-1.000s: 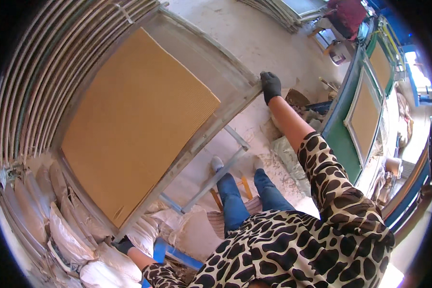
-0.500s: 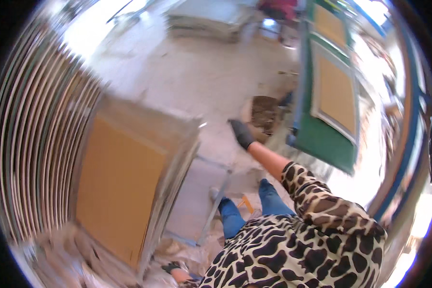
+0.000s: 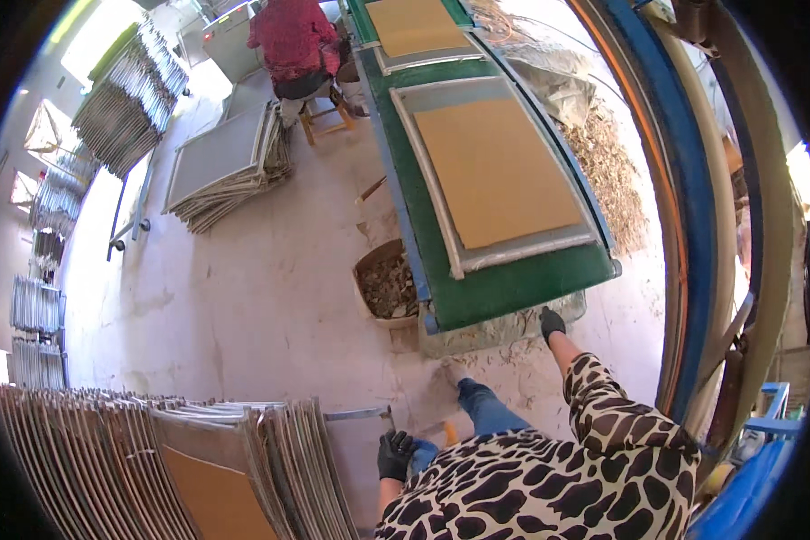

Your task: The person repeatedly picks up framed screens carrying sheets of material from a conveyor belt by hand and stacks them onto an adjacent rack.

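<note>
Black-gloved hands (image 3: pixel 394 455) hang apart from a flat, tan, rectangular sheet (image 3: pixel 499 166).

Tan sheet (image 3: pixel 499 171) lies in a frame (image 3: pixel 436 193) on green belt (image 3: pixel 504 292); I see dark-gloved right hand (image 3: pixel 553 324) near its end, left hand (image 3: pixel 394 455) beside upright frames (image 3: pixel 299 450)

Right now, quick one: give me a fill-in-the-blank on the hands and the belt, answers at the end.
Of the left hand and the right hand, the one nearer the belt is the ____ one.
The belt's surface is coloured ____.
The tan sheets seen on the belt number ____.
In the picture, the bin stands to the ____ of the belt.

Missing words: right; green; two; left.
</note>
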Available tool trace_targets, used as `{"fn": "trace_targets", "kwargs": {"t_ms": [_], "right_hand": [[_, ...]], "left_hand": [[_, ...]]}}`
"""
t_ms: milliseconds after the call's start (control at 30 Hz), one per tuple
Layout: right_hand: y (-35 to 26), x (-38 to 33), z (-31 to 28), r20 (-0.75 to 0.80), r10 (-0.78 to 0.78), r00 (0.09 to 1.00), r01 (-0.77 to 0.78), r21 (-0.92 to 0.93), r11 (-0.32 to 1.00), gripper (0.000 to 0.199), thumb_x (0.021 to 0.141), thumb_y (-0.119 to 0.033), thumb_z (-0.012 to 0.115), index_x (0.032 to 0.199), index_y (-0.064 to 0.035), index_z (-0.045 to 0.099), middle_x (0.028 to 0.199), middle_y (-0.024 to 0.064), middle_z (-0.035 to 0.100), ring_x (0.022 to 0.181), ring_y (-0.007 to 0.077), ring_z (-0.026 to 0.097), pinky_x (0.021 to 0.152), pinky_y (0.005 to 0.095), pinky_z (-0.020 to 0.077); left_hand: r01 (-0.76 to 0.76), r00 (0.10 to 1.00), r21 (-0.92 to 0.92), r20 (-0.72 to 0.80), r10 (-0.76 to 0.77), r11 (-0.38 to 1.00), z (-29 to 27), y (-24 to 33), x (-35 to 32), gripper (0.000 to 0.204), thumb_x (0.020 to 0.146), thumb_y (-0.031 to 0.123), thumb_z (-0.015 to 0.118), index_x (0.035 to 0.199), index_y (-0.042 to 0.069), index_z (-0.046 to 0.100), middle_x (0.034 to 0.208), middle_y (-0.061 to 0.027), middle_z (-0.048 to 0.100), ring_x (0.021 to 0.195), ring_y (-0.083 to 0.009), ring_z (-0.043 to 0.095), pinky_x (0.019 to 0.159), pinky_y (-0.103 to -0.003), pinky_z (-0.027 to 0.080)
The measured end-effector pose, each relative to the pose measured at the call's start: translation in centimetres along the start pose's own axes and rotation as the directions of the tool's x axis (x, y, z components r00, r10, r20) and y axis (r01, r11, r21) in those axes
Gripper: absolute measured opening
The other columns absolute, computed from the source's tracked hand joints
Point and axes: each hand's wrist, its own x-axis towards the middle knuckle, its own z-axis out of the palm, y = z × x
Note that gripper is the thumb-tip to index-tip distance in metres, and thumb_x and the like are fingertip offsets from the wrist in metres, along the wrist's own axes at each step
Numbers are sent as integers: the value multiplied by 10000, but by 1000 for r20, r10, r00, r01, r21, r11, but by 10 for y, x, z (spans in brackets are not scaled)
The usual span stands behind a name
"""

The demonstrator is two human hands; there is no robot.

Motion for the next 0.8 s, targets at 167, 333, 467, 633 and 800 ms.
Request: {"fn": "trace_targets", "kwargs": {"t_ms": [167, 333, 467, 633, 800], "right_hand": [[57, 87, -12, 138, 251, 958, -284, 578, 765, 419, 838, -454, 364, 883, -99, 582, 711, 82, 531, 627, 263, 494, 618, 414, 397], [32, 142, 8, 353, 370, 859, -491, 770, 407, 451, 816, -508, 400, 1089, -158, 477, 951, 85, 494, 810, 315, 465, 684, 481, 379], [12, 167, 34, 361, 300, 883, -348, 932, -97, 539, 836, -477, 395, 1211, -93, 430, 1193, 98, 473, 1034, 288, 462, 810, 472, 389], [45, 164, 34, 338, 178, 924, -223, 856, -467, 519, 867, -480, 341, 1205, -96, 424, 1172, 100, 497, 1061, 298, 474, 882, 475, 389], [-9, 37, 65, 610, -211, 764, -642, 687, -340, 457, 857, -473, 326, 1009, -115, 567, 1006, 90, 603, 917, 301, 535, 730, 447, 417]], "left_hand": [[-126, 984, -894, -169, -62, 429, -6, 38, 61, 432, 904, 391, 309, 1183, 65, 357, 1127, -180, 480, 957, -336, 522, 778, -461, 455], [192, 962, -964, 148, -230, 183, -24, 82, 73, 364, 830, 272, 433, 1149, 102, 391, 1111, -173, 492, 987, -327, 511, 814, -470, 443], [352, 881, -914, 396, -258, -201, -10, 80, 81, 327, 860, 238, 417, 1145, 78, 398, 1061, -160, 523, 923, -301, 549, 776, -428, 470], [276, 958, -910, 236, -162, 309, 1, 123, 116, 331, 866, 192, 421, 1167, 56, 397, 1036, -144, 543, 868, -243, 577, 724, -326, 487], [367, 919, -926, 376, -117, -89, -1, 151, 147, 396, 862, 221, 466, 1204, 41, 381, 1013, -104, 552, 826, -180, 576, 681, -272, 478]]}}
